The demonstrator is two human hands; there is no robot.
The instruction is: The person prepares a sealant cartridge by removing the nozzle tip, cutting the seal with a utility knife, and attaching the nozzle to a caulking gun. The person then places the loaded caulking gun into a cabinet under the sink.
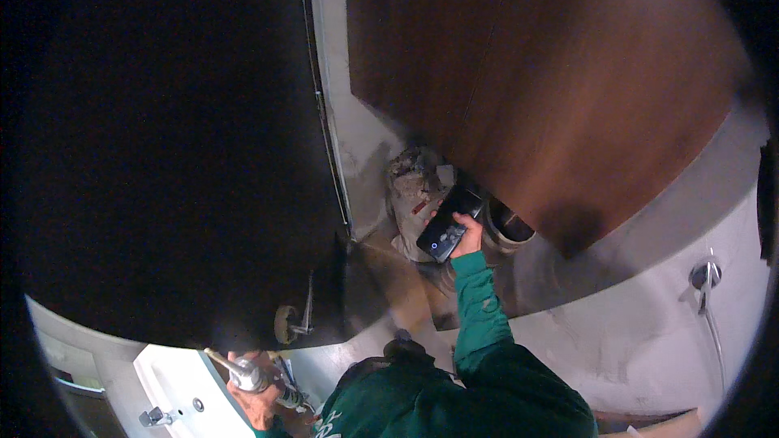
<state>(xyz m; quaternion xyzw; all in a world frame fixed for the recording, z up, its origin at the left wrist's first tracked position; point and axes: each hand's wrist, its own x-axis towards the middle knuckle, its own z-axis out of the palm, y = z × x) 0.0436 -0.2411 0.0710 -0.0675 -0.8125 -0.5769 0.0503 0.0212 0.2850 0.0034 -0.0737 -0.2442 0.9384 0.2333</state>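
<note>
My right hand (466,235), in a green sleeve, grips a black smartphone (449,225), thumb over its glass. The phone is tilted above a dusty, crumpled bag (412,182) with rubble-like bits on it. At the lower left, my left hand (258,405) is closed around what looks like a caulking gun (250,375). Its pale nozzle points up and left, close to the lower edge of a dark door (203,195). The rear of that tool is partly hidden by my hand and sleeve.
A bucket (510,223) stands right of the bag, beneath a brown wooden panel (535,73). The dark door has a lever handle (307,308). A white basin (182,385) with a tap (154,417) lies lower left. On the right wall hangs a hand shower (706,276) with its hose.
</note>
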